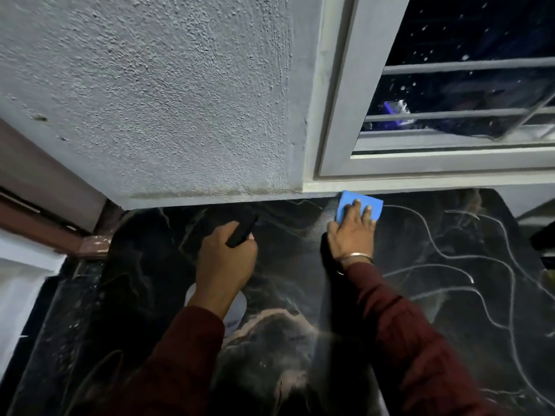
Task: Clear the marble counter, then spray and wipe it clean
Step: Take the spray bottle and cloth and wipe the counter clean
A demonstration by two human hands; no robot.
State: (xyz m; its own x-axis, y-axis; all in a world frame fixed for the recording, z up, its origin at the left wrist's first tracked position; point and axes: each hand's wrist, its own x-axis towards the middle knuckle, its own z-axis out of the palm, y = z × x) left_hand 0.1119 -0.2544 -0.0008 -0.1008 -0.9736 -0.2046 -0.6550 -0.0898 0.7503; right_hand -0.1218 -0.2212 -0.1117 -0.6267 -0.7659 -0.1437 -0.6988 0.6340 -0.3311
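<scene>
- The right hand (351, 232) lies flat, fingers spread, pressing a blue cloth (360, 207) onto the black marble counter (450, 295), probably so the whole pad rubs the stone.
- The left hand (226, 259) is wrapped round the neck of a spray bottle (237, 310), its black nozzle (241, 232) aimed forward past the knuckles, apparently kept ready for another squirt.
- The cloth sits at the counter's far edge, just beyond the right fingertips, touching the window frame (339, 115) ledge.
- Ahead of the left hand a rough plastered wall (165, 100) closes off the counter; that back corner limits the wiping stroke.
- The stone around both hands looks bare.
</scene>
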